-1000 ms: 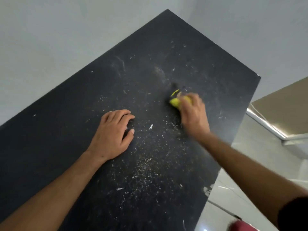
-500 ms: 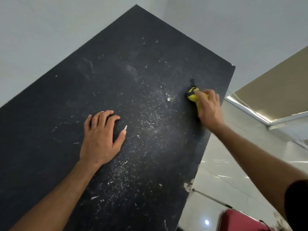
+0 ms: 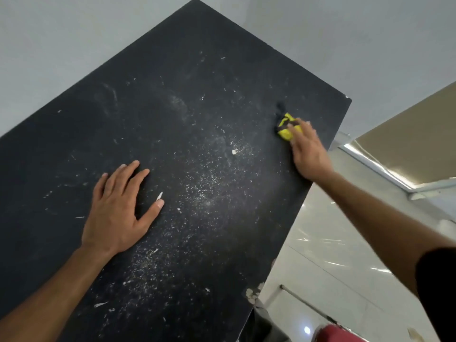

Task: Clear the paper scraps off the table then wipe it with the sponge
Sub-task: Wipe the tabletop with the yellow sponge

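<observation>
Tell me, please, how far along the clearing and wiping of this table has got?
Done: no large scraps remain on the table. In hand: the right hand presses the yellow sponge down near the far right edge, while the left hand rests flat. Left: white crumbs and small paper bits cover the middle and near part, so most wiping remains.

right hand [image 3: 307, 149] hides much of the blurred sponge [image 3: 286, 128].

The black desk [image 3: 172, 107] carries fine white dust and small paper scraps [image 3: 233, 151]. A yellow sponge [image 3: 286, 129] sits near its right edge; the left hand [image 3: 118, 208] rests flat on it.
</observation>
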Available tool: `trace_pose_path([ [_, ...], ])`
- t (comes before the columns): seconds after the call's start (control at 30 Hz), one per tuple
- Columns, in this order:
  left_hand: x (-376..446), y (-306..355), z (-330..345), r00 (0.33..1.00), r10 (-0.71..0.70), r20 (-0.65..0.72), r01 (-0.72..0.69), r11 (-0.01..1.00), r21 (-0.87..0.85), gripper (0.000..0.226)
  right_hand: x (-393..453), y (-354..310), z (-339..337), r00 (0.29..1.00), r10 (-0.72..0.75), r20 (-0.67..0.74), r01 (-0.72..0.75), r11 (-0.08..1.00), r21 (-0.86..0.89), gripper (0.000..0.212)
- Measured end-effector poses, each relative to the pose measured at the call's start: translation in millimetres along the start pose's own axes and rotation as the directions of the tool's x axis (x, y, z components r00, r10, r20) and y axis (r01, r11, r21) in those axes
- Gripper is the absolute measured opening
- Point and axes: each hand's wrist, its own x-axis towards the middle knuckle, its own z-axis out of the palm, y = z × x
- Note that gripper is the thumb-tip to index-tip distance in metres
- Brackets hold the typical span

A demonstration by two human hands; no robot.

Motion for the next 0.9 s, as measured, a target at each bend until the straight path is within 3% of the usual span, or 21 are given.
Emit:
trace_pose_path([
  [0.1,0.5,4.1,-1.9,1.0,-0.024,0.01,0.024,1.0,0.02,0.078,59.0,35.9,-19.1,0.989,0.148,-0.002,-0.148,0.989,0.017,0.043],
  [0.17,1.2,6.2,-3.9,0.999,-0.042,0.018,0.041,0.999,0.032,0.077,81.7,29.3,-29.2,0.993,0.104,-0.064,-0.103,0.994,0.022,0.043],
  [0.27,3.0,12.7,-3.7,0.997,-0.081,0.008,0.081,0.995,0.056,0.073,50.0,-36.2,-14.4,0.934,-0.301,-0.19,0.317,0.947,0.059,0.04],
  [0.33,11.5,30.0,-1.2,0.979,-0.192,-0.063,0.194,0.981,0.029,0.066,-16.1,-89.8,5.9,0.821,-0.57,-0.034,0.567,0.809,0.155,0.044],
  [0.37,19.7,44.1,0.6,0.958,-0.269,-0.102,0.27,0.963,-0.01,0.064,-44.6,-103.0,13.9,0.731,-0.675,0.099,0.65,0.734,0.199,0.049],
  [0.4,29.8,60.2,3.2,0.933,-0.337,-0.124,0.333,0.941,-0.056,0.062,-58.0,-102.5,22.6,0.645,-0.733,0.214,0.703,0.68,0.208,0.054],
  [0.43,40.5,76.1,6.5,0.916,-0.38,-0.129,0.371,0.924,-0.094,0.062,-52.7,-92.4,27.2,0.605,-0.754,0.256,0.728,0.654,0.205,0.055],
  [0.47,50.2,90.0,11.1,0.91,-0.397,-0.124,0.384,0.916,-0.114,0.062,-31.4,-74.4,29.1,0.63,-0.739,0.238,0.715,0.672,0.193,0.054],
  [0.6,65.4,117.5,29.1,0.893,-0.436,-0.111,0.426,0.899,-0.103,0.071,98.7,28.2,1.9,0.916,-0.402,-0.012,0.402,0.915,0.035,0.045],
  [0.67,65.9,121.5,31.0,0.884,-0.452,-0.118,0.448,0.892,-0.062,0.075,138.3,82.1,-36.0,0.98,-0.196,-0.033,0.195,0.981,-0.015,0.045],
  [0.73,67.4,123.7,29.9,0.882,-0.457,-0.119,0.454,0.89,-0.046,0.077,138.7,103.6,-63.5,0.985,-0.159,-0.067,0.156,0.987,-0.04,0.045],
  [0.8,68.9,125.1,28.5,0.878,-0.464,-0.119,0.461,0.886,-0.052,0.079,104.5,99.5,-61.8,0.904,-0.412,-0.114,0.413,0.911,-0.01,0.044],
  [0.87,69.3,126.5,27.9,0.875,-0.468,-0.125,0.466,0.883,-0.048,0.079,52.2,95.1,-45.4,0.739,-0.672,0.05,0.671,0.74,0.039,0.043],
  [0.9,69.3,126.4,28.3,0.874,-0.469,-0.129,0.467,0.883,-0.045,0.079,37.3,99.1,-40.4,0.675,-0.722,0.15,0.727,0.686,0.027,0.043],
])
